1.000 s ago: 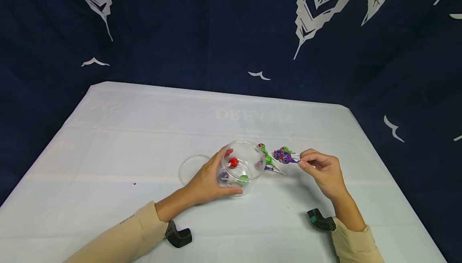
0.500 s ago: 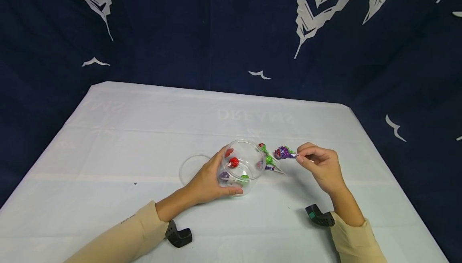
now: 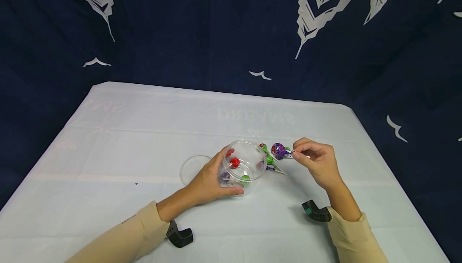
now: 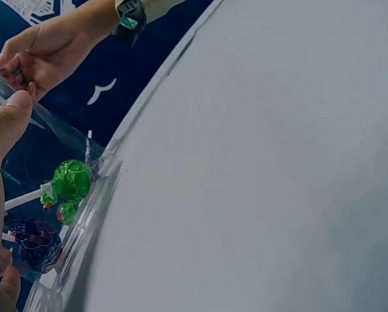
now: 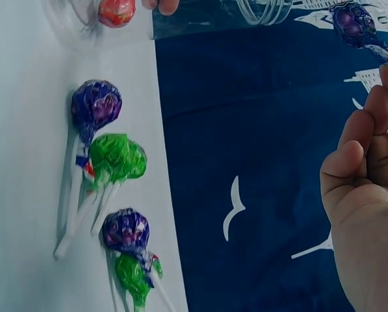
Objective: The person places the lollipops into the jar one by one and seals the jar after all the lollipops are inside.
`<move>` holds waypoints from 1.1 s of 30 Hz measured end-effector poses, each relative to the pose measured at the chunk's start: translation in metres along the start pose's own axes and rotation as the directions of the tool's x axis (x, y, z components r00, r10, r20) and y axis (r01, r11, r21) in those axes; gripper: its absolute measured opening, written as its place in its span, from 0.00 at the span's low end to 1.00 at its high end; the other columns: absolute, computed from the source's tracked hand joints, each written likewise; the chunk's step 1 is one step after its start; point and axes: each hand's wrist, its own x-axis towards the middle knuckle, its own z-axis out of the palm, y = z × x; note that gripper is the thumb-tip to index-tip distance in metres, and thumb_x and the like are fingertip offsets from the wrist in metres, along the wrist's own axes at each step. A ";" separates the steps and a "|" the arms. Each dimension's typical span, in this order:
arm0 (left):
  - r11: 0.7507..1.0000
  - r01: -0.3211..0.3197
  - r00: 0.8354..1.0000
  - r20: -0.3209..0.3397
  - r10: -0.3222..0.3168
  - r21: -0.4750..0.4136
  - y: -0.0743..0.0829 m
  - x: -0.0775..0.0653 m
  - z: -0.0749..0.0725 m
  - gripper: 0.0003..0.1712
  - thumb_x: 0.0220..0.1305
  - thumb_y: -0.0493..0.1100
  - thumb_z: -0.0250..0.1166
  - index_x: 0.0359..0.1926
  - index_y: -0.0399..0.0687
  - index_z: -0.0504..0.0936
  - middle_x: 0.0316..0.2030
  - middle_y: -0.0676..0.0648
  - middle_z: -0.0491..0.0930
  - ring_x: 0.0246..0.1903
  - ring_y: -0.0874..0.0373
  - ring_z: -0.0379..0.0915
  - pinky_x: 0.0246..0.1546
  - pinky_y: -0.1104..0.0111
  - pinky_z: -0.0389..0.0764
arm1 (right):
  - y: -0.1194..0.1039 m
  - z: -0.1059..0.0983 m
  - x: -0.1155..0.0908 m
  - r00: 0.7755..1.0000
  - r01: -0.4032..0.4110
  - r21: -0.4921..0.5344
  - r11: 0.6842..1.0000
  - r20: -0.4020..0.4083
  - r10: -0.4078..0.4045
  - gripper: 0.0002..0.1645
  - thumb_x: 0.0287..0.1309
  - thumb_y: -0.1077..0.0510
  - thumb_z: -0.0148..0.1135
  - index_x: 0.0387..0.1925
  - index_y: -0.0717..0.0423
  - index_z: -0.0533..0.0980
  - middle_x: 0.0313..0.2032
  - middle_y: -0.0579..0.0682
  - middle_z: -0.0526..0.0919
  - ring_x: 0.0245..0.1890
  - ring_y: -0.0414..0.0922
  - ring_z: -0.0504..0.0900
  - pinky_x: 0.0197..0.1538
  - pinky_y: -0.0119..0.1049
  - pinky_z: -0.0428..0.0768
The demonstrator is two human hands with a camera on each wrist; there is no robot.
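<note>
The bench edge slanted well to the right of the right grip, with open room on the near side. The bench was white, backed beyond by dark-blue patterned fabric. The right grip pinched a raised purple lollipop, head pointing left, stick running rightward. Leftward, the left grip clasped a clear cup holding lollipops.

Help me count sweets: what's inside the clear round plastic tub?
A red-wrapped lollipop, a purple-wrapped lollipop and a green-wrapped lollipop show; the left hand covers anything behind it.
</note>
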 end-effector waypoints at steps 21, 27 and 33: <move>1.000 0.007 1.000 0.010 -0.007 -0.003 -0.001 0.000 -0.001 0.67 0.44 0.58 0.81 0.77 0.50 0.49 0.71 0.46 0.61 0.69 0.51 0.59 0.68 0.52 0.62 | 0.005 0.025 0.019 0.999 0.015 0.106 0.994 0.049 -0.021 0.02 0.57 0.67 0.69 0.30 0.59 0.84 0.33 0.49 0.82 0.36 0.42 0.76 0.36 0.26 0.80; 1.000 -0.008 1.000 0.008 0.008 -0.001 -0.002 0.000 -0.001 0.67 0.44 0.58 0.81 0.77 0.50 0.49 0.71 0.46 0.61 0.69 0.50 0.60 0.67 0.52 0.63 | 0.008 0.035 0.024 0.997 0.049 0.165 0.985 0.057 -0.060 0.03 0.57 0.68 0.69 0.32 0.59 0.85 0.33 0.48 0.83 0.36 0.42 0.77 0.36 0.27 0.80; 1.000 -0.004 1.000 0.007 0.004 -0.002 -0.001 0.000 -0.001 0.67 0.44 0.59 0.81 0.77 0.52 0.49 0.71 0.45 0.62 0.68 0.50 0.60 0.67 0.52 0.63 | 0.010 0.041 0.026 0.998 0.025 0.196 0.980 0.057 -0.037 0.02 0.57 0.68 0.69 0.32 0.60 0.85 0.33 0.49 0.82 0.35 0.41 0.77 0.34 0.25 0.80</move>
